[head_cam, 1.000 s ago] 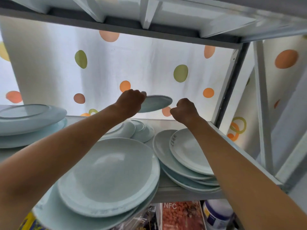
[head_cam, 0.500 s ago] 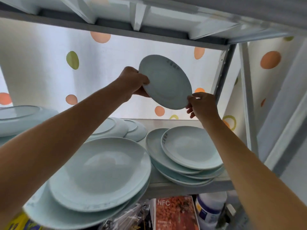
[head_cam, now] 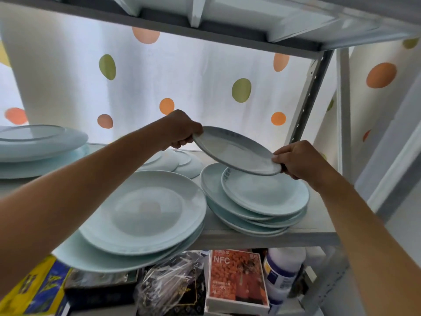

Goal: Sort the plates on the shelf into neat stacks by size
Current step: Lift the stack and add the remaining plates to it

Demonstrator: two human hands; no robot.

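- Plates in a stack (head_cam: 34, 147) sit at the far left of the shelf (head_cam: 262, 238).
- Big plates (head_cam: 141, 213) lie piled at the front, overhanging the edge.
- Left hand (head_cam: 180, 131) grips the far rim of a small plate (head_cam: 237, 150), fingers curled round it.
- Small plate is tilted in the air, above the right stack (head_cam: 257, 201).
- Right hand (head_cam: 298, 159) pinches its near rim.

Two bare, sleeveless forearms (head_cam: 95, 192), no jewellery
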